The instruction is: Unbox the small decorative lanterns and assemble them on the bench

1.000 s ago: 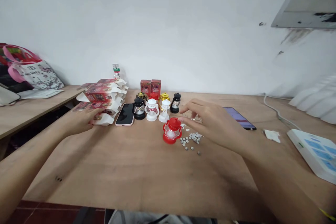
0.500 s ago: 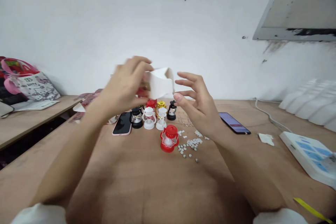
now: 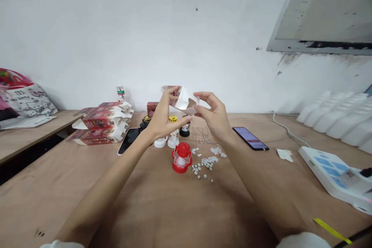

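Observation:
Above the table, both hands hold a small cardboard box [image 3: 183, 100] with red printing outside and white flaps at its open end. My left hand [image 3: 162, 122] grips the box from the left, thumb stretched below it. The fingers of my right hand [image 3: 214, 118] pinch a flap at the open end. Below them a red toy lantern [image 3: 182, 157] stands upright on the table. Behind it are white lanterns [image 3: 173, 139], a gold-topped one [image 3: 173, 118] and a black one [image 3: 185, 130], partly hidden by my left hand and arm.
Small white pieces and button cells [image 3: 207, 162] lie right of the red lantern, with thin wire pieces [image 3: 203, 135] behind. Flat-stacked red boxes [image 3: 100, 122] are at left. Two phones, one black [image 3: 250, 138], lie on the table [image 3: 162, 209]. A white device [image 3: 334, 176] stands right.
My right hand has closed on the box's flap; before, it was spread beside it. The box has come down slightly and turned. The view has shifted, showing the stacked boxes at left.

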